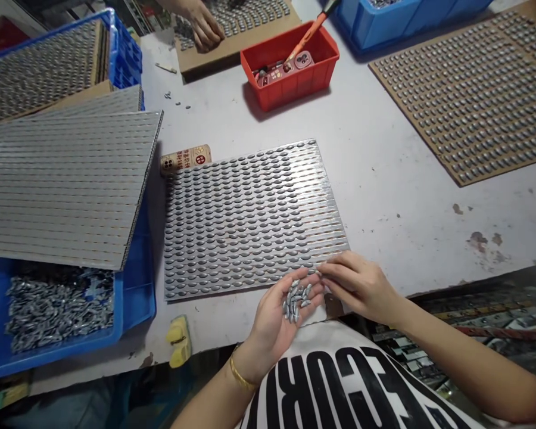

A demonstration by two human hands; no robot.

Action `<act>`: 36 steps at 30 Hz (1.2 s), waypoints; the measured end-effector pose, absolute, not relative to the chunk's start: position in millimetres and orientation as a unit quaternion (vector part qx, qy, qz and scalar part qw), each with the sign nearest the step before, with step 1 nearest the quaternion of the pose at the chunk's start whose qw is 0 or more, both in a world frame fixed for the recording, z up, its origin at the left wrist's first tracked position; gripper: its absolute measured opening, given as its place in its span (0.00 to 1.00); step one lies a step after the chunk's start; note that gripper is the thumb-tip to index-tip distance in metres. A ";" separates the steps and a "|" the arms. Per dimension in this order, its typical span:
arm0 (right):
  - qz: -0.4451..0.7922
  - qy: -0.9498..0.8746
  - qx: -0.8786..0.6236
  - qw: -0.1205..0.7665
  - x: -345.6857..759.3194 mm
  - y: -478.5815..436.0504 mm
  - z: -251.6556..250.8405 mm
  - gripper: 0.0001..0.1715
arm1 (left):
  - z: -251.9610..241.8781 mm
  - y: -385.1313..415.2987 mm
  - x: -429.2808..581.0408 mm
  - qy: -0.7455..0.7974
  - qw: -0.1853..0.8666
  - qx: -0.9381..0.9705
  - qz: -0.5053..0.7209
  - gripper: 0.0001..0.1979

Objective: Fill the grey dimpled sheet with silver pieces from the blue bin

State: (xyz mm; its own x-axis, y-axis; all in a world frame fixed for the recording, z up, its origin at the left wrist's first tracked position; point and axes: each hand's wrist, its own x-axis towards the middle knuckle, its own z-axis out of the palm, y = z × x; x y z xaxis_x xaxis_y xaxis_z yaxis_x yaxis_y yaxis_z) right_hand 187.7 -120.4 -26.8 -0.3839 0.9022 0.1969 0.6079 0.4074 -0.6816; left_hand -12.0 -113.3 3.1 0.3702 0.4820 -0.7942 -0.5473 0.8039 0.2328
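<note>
Board (318,208) lay just ahead-left of R hand (361,283) & L hand (274,313), long axis L-R; R, nearer bare end, pinched at edge, hold unclear; L was open, palm up w/ metal bits (293,301).

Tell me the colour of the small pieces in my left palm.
The small pieces are silvery grey, best seen in the head view.

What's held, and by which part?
Left hand: silver pieces, loose in the cupped palm, held by no single part. Right hand: at the board; whether its grip holds anything can't be told.
</note>
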 end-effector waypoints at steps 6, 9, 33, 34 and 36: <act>0.232 -0.822 -0.434 0.285 174.1 -122.7 -17.5 0.17 | 2.0 -109.9 -4.4 0.456 0.831 -0.047 0.314 0.15; 0.217 -0.830 -0.429 0.283 172.9 -127.4 -22.1 0.12 | 1.2 -111.6 -5.1 0.444 0.840 -0.064 0.304 0.15; 0.291 -0.775 -0.463 0.318 198.7 -104.2 -38.1 0.12 | 4.7 -121.6 -28.4 0.495 0.808 0.037 0.318 0.13; 0.276 -0.787 -0.459 0.307 198.3 -103.5 -41.7 0.12 | 4.2 -122.9 -27.5 0.494 0.809 0.039 0.316 0.12; 0.243 -0.811 -0.450 0.285 199.3 -102.6 -47.6 0.13 | 5.4 -123.7 -25.8 0.501 0.809 0.042 0.304 0.11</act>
State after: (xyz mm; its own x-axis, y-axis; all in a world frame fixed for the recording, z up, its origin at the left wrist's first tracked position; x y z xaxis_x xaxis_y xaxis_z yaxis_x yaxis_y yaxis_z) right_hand 199.3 -102.6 -47.6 -0.4324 0.8681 0.2439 0.5908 0.4771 -0.6507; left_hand -25.8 -123.7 5.4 0.3133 0.5344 -0.7850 -0.4497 0.8116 0.3730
